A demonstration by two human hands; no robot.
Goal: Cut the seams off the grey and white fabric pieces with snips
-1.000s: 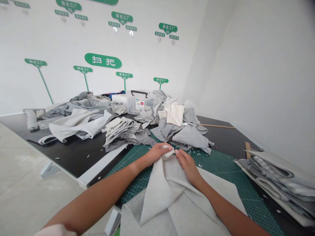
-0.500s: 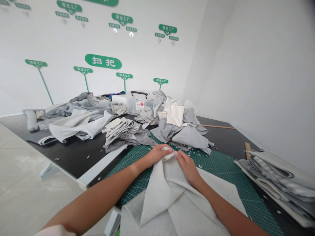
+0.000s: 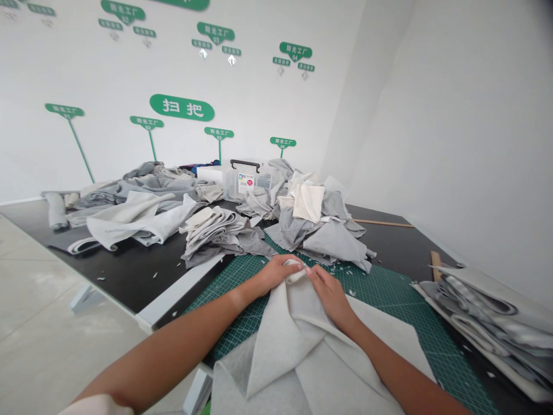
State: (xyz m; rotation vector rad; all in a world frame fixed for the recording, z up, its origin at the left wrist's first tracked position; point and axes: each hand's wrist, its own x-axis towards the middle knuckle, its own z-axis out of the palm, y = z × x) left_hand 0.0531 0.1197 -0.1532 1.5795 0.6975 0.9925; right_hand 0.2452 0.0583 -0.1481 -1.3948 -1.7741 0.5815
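A large pale grey felt sheet (image 3: pixel 280 340) lies folded over itself on a green cutting mat (image 3: pixel 384 300), with its near part running out of view at the bottom. My left hand (image 3: pixel 276 274) grips a small rolled fold at the top of the felt. Right beside it, my right hand (image 3: pixel 330 294) holds the felt with its fingers close together, their tips almost touching my left hand. Below the fold, the felt's layers overlap in loose triangular flaps.
Heaped grey and cream felt pieces (image 3: pixel 319 225) lie just beyond the mat on a black table (image 3: pixel 129 259). A clear plastic box (image 3: pixel 244 181) stands behind them. A stacked felt pile (image 3: pixel 488 323) lies at right, beside a white wall (image 3: pixel 453 115).
My hands stay in nearly the same place on the felt fold. The whole view has shifted only very slightly.
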